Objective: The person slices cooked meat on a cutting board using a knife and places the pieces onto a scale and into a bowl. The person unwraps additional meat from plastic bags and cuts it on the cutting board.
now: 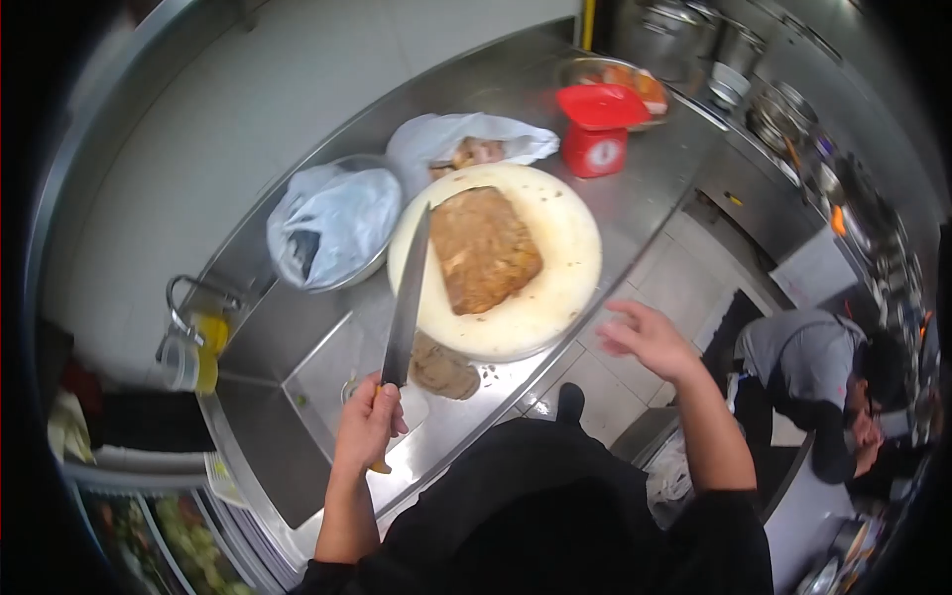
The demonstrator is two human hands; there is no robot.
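My left hand (369,424) is closed around the yellow handle of a long kitchen knife (408,302). Its blade points away from me, and the tip reaches over the left rim of a thick round cutting board (565,233). On the board lies a brown slab of meat (486,250), just right of the blade. My right hand (645,337) hovers off the board's lower right side, fingers apart and holding nothing. A greyish-brown crumpled cloth (443,367) sits against the board's near edge, close to the knife.
Behind the board are a white plastic bag (436,139) with meat pieces and a red scale (598,129). A bag-lined bowl (342,223) stands left, above the sink (273,436) and its faucet (177,297). Another person (808,362) bends over a counter at right.
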